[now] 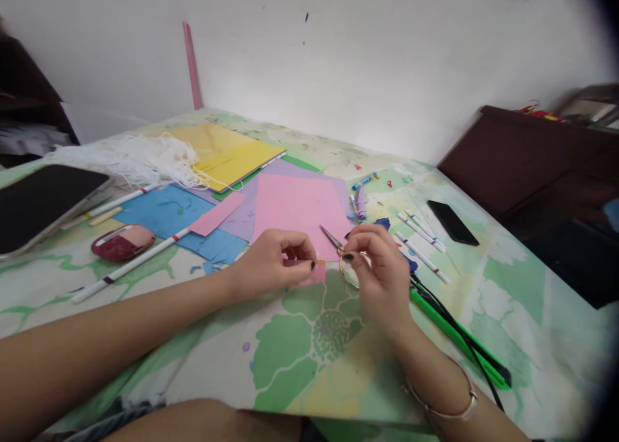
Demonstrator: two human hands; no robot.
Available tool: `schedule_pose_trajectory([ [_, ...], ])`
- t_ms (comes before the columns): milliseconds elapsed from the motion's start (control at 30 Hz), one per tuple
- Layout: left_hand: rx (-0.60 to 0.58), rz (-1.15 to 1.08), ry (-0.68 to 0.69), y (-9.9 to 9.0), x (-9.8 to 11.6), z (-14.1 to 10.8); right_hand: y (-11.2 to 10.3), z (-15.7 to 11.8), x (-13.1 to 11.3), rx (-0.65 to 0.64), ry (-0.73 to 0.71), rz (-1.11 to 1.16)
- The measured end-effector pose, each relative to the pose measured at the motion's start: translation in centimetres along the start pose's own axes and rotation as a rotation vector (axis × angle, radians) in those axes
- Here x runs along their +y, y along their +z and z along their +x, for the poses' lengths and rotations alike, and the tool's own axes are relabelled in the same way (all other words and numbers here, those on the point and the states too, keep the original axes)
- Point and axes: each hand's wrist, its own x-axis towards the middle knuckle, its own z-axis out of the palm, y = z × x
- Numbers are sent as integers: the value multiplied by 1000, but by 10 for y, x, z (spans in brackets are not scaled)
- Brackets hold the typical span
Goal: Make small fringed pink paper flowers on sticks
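My left hand (pixel 280 261) is closed, with fingertips pinched over a small strip of pink paper (pixel 318 273) near the table's front. Just to its right, my right hand (pixel 380 271) is closed too, its thumb and fingers together beside a thin gold-coloured ring (pixel 344 274). Whether the fingers grip the ring or something smaller is hard to make out. Scissors (pixel 331 237) lie with their blades pointing up and left, the handles partly hidden by the right hand. Beyond both hands lies a large pink sheet (pixel 300 207).
On the left are white string (pixel 145 158), a yellow sheet (pixel 227 152), blue paper (pixel 164 213), a maroon object (pixel 123 242) and a dark tablet-like device (pixel 43 197). On the right lie white sticks (pixel 423 257), a phone (pixel 453 223) and a green tool (pixel 459 336) with a black cable.
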Motion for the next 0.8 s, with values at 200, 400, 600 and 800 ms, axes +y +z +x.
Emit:
schedule_pose_trajectory([
  [200, 4, -12, 3, -2, -1, 0, -12, 5, 12, 359, 173, 253],
  [400, 50, -4, 7, -1, 3, 0, -8, 0, 3, 29, 145, 126],
  [600, 127, 174, 229, -1, 4, -2, 0, -1, -4, -226, -7, 30],
  [800, 183, 326, 490, 0, 0, -4, -1, 0, -4, -253, -103, -5],
])
